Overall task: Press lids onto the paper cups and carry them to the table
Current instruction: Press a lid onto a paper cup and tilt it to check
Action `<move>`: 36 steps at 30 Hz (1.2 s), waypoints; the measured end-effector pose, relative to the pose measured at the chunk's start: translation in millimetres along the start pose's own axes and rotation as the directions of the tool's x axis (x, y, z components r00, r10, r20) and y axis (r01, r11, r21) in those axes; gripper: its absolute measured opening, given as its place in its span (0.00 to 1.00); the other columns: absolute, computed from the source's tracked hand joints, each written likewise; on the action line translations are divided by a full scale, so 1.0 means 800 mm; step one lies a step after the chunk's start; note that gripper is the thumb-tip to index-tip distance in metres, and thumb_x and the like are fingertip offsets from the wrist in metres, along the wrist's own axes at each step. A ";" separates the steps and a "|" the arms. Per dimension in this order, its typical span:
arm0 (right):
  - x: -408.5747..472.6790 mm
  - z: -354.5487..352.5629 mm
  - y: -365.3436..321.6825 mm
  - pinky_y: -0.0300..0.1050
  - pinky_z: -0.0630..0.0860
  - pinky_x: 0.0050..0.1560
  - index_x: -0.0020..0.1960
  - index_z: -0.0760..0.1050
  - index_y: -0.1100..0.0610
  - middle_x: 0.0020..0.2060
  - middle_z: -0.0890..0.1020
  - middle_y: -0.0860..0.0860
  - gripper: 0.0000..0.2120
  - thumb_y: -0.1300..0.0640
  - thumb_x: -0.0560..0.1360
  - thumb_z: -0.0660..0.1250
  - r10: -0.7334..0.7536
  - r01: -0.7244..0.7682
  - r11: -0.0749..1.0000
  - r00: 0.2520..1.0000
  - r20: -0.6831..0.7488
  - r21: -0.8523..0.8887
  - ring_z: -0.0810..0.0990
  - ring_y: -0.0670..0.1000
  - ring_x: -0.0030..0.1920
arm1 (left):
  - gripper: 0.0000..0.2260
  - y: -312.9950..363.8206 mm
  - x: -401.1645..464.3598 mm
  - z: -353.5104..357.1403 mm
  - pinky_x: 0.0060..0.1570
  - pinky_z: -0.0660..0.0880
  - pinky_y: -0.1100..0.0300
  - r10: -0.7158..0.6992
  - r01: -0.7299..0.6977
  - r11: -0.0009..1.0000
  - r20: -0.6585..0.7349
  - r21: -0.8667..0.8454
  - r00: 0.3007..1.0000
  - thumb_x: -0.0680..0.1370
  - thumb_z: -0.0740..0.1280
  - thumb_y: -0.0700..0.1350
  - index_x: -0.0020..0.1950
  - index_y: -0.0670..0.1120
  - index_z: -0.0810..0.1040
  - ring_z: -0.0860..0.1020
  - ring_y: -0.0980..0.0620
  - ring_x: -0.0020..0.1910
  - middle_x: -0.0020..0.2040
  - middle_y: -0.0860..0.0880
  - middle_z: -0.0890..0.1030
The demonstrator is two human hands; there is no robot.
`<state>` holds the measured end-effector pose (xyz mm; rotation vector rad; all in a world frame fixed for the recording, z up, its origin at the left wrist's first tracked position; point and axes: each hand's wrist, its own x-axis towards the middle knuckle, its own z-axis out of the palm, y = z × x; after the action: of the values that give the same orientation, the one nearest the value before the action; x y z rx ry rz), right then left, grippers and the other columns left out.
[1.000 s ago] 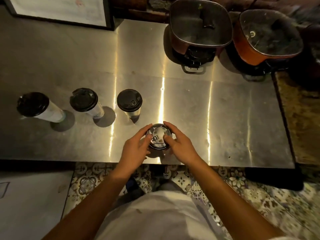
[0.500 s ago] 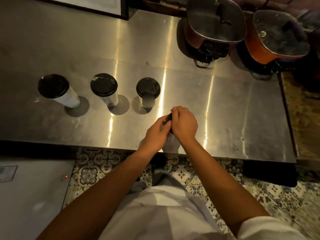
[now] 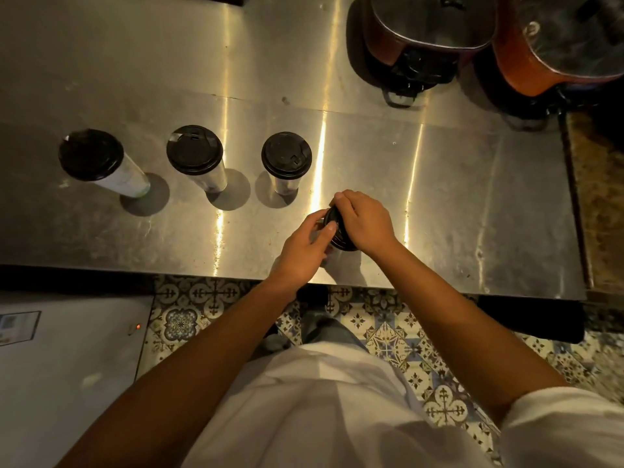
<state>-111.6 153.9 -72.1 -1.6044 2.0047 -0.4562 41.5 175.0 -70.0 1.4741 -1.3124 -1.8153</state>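
Brushed stainless-steel counter (image 3: 439,204) carries three lidded paper cups (image 3: 286,162) in a row at left. Near the front edge, both hands work the fourth cup (image 3: 332,256): right hand (image 3: 366,221) curls over the black plastic lid (image 3: 334,228), left hand (image 3: 305,249) pinches its rim. Step in hand: seating the lid. The next move probably calls for even downward pressure around the round rim until it seats.

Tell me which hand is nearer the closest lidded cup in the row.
Left. The left hand sits just below and right of the nearest lidded cup, holding the black lid. The right hand is on the lid's far side, farther right.
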 end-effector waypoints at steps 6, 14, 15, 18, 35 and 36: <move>-0.011 0.014 0.002 0.48 0.75 0.44 0.53 0.83 0.55 0.47 0.84 0.52 0.23 0.48 0.86 0.50 0.008 -0.004 1.000 0.986 -0.167 0.024 0.80 0.51 0.46 | 0.17 -0.005 0.003 -0.003 0.59 0.82 0.51 0.003 -0.003 1.000 0.012 -0.021 1.000 0.84 0.63 0.52 0.74 0.53 0.72 0.80 0.49 0.63 0.65 0.49 0.80; -0.008 0.008 0.004 0.49 0.73 0.41 0.49 0.77 0.57 0.42 0.80 0.52 0.24 0.47 0.87 0.48 -0.043 0.035 0.996 0.994 -0.099 -0.080 0.78 0.54 0.41 | 0.19 -0.003 0.003 -0.005 0.60 0.81 0.52 0.041 -0.041 0.999 0.032 -0.005 0.999 0.85 0.63 0.51 0.76 0.51 0.70 0.80 0.53 0.64 0.62 0.55 0.79; -0.007 0.005 0.004 0.49 0.72 0.41 0.49 0.77 0.57 0.42 0.79 0.52 0.23 0.47 0.87 0.48 -0.046 0.039 0.996 0.995 -0.083 -0.078 0.78 0.53 0.42 | 0.19 -0.003 0.002 -0.005 0.59 0.81 0.53 0.039 -0.039 0.999 0.033 -0.006 0.999 0.85 0.62 0.52 0.76 0.52 0.70 0.80 0.54 0.63 0.61 0.56 0.79; -0.006 0.005 0.003 0.49 0.72 0.43 0.49 0.77 0.57 0.42 0.79 0.52 0.22 0.48 0.87 0.49 -0.039 0.034 0.997 0.997 -0.070 -0.063 0.78 0.54 0.43 | 0.19 -0.002 0.000 -0.005 0.58 0.82 0.54 0.033 -0.033 0.999 0.026 -0.011 0.999 0.85 0.62 0.52 0.76 0.53 0.70 0.80 0.55 0.62 0.61 0.57 0.79; -0.035 -0.092 -0.041 0.53 0.78 0.59 0.72 0.69 0.48 0.60 0.77 0.50 0.27 0.35 0.78 0.64 0.316 -0.346 0.880 0.938 0.143 0.326 0.78 0.55 0.60 | 0.14 0.044 -0.040 -0.033 0.58 0.78 0.58 0.174 -0.179 0.960 0.041 0.217 0.984 0.84 0.63 0.47 0.68 0.59 0.79 0.81 0.59 0.56 0.59 0.57 0.83; -0.038 -0.102 -0.045 0.52 0.78 0.60 0.71 0.70 0.46 0.61 0.76 0.49 0.26 0.36 0.78 0.65 0.317 -0.355 0.846 0.935 0.160 0.399 0.78 0.54 0.60 | 0.13 0.052 -0.044 -0.039 0.58 0.78 0.59 0.223 -0.218 0.943 0.007 0.251 0.975 0.83 0.65 0.48 0.65 0.59 0.81 0.80 0.59 0.56 0.59 0.58 0.83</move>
<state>-126.6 169.9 19.8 -0.9680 1.9028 -0.6192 73.0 173.3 -15.3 1.3983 -1.6734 -1.5317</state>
